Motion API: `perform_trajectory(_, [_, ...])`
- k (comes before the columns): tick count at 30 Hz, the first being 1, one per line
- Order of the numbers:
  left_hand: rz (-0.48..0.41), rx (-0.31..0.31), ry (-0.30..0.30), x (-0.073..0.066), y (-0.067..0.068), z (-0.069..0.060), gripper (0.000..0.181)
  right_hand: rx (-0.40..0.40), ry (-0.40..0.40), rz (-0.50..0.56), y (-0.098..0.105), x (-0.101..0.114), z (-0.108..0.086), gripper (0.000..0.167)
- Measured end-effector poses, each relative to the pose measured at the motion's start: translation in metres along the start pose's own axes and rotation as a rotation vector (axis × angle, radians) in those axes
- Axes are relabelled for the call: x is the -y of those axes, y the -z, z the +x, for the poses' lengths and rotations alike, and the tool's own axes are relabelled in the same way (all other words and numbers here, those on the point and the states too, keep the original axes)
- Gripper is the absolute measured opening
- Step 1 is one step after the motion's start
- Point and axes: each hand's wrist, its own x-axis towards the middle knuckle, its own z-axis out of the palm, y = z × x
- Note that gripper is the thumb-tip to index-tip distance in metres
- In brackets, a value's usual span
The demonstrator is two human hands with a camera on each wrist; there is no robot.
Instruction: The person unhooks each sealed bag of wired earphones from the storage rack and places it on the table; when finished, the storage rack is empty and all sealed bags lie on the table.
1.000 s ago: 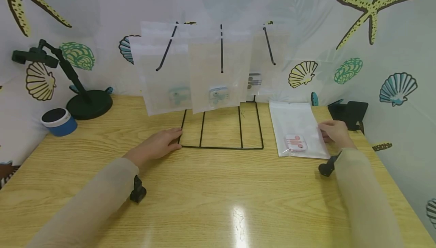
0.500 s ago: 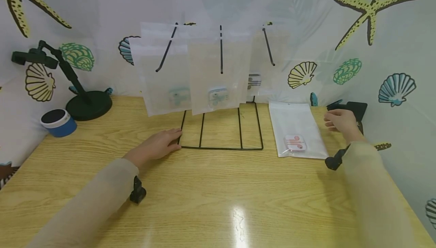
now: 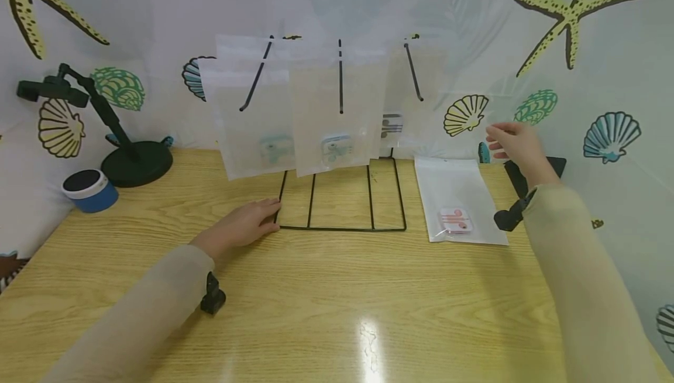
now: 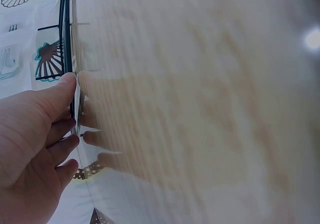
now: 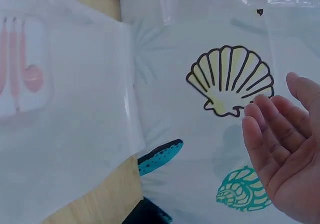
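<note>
My left hand [image 3: 239,228] rests on the table with its fingertips touching the left bar of a black wire display rack [image 3: 342,229]. Three frosted plastic bags hang from the rack's hooks: a left bag [image 3: 244,131], a middle bag [image 3: 337,120] and a right bag [image 3: 421,73]. Small earphone cases show through them. Another white bag [image 3: 463,181], with a case of red earphones [image 3: 455,220] in it, lies flat right of the rack. My right hand [image 3: 518,143] is raised beyond this bag's right side, its fingers loosely bent and holding nothing.
At the back right stands a black angular object [image 3: 558,166], partly behind the right wrist. A dark green lamp-like stand [image 3: 137,164] and a blue and white round container [image 3: 90,191] are at the left. A shell-patterned sheet [image 3: 553,79] rises behind the table [image 3: 316,307].
My right hand has left the right edge of the lying bag and risen up and away toward the back. The left hand and the rack have stayed in place.
</note>
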Motion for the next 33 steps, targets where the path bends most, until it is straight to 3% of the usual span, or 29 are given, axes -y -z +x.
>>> perform_trajectory(4, [0.001, 0.004, 0.0, 0.0, 0.0, 0.0, 0.059, -0.008, 0.02, 0.03, -0.004, 0.038, -0.01, 0.06])
perform_trajectory(12, [-0.004, 0.001, -0.004, 0.001, -0.001, 0.001, 0.058, -0.029, 0.063, 0.247, -0.018, 0.069, 0.003, 0.049])
perform_trajectory(20, [-0.005, -0.011, -0.013, 0.004, -0.001, 0.003, 0.058, -0.024, 0.101, 0.255, -0.039, 0.076, 0.014, 0.052])
perform_trajectory(33, [-0.013, 0.0, -0.002, 0.004, -0.002, 0.002, 0.06, 0.034, 0.079, 0.267, -0.071, 0.075, 0.024, 0.055])
